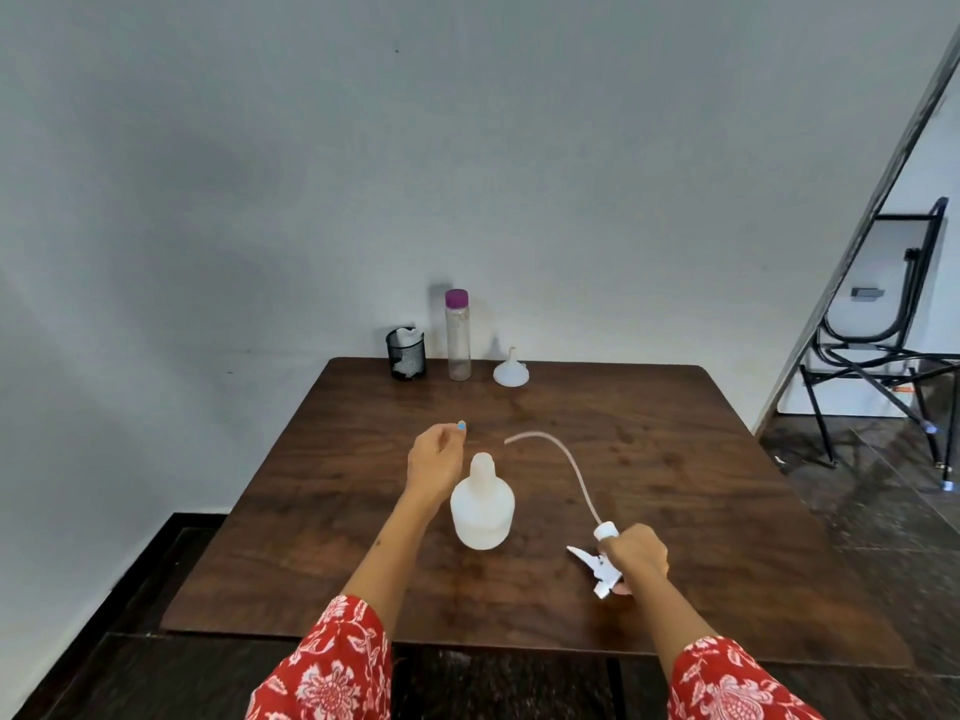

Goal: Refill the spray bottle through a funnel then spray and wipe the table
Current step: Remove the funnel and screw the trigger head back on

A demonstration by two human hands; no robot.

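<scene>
Standing upright near the middle of the dark wood counter (649, 433), the white spray bottle (482, 506) has its neck open, top off. L hand (435, 459) hovers just beside the bottle's upper left, fingers loosely curled w/ nothing in them, one blue-painted nail showing at the tip; whether it brushes the bottle's shoulder is hard to tell from this angle. R hand (638, 556) is clenched around the white trigger head (597, 563), held low over the counter to the bottle's right, nozzle pointing left. Its dip tube (566, 459) arcs up and away from the head, curving over the counter w/ its free end beyond the bottle, near it but apart. Along the far edge, against the grey wall: a black mesh cup (406, 353) w/ white cloth or paper stuffed in, then a tall clear bottle with a purple cap (458, 335) just beside it, then a white funnel (511, 370) sitting wide end down, spout up. All three are well apart from the hands, w/ bare wood between. Both sleeves are red w/ white floral print. Off to the right, past the counter, a black metal-framed chair (883, 324) stands on a dark glossy floor.
</scene>
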